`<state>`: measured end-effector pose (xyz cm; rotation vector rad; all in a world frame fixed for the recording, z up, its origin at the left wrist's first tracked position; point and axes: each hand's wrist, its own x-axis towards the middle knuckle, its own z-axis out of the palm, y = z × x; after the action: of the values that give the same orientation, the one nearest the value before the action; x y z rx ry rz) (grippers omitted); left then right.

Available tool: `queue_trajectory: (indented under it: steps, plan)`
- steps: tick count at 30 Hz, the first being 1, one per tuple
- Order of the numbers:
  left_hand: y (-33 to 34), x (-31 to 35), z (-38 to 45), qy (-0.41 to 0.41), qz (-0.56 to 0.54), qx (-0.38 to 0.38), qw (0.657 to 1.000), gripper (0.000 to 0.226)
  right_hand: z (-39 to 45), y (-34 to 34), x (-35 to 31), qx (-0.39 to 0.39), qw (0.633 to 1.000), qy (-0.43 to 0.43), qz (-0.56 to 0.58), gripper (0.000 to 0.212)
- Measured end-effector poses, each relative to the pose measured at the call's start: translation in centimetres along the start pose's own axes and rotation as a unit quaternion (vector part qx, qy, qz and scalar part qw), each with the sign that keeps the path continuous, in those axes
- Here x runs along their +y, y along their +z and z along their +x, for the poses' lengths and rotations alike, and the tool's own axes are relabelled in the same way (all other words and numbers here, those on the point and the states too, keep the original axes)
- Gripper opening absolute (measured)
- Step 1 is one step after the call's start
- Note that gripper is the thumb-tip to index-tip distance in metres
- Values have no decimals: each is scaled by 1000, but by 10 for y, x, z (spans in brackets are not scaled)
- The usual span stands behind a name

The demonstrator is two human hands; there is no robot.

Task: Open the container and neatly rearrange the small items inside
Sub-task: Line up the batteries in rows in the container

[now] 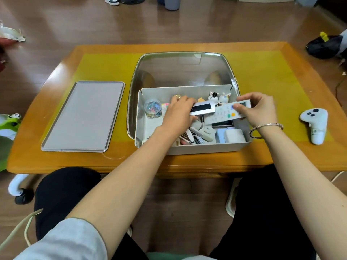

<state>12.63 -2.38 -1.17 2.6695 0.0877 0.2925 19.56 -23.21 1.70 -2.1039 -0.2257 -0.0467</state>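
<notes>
Head view, open box (189,149) mid tabletop (131,160), lid (84,115) flat to its left, left hand (178,113) gripping a silver remote (203,108) over the box, right hand (259,109) pinching a white remote (223,114), jar (153,108) inside, controller (315,124) far right.

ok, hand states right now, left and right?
Left hand: gripping the silver device over the container.
Right hand: pinching the white remote.
</notes>
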Motion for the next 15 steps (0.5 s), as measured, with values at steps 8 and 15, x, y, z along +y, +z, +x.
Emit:
queue_trajectory:
  steps: [8,15]
  plan:
    - [27,30,35,5,109,-95,990,45,16,-9,9,172,983,-61,-30,11]
    - [35,44,27,37,16,-171,984,53,19,9,5,63,987,-126,-74,11]
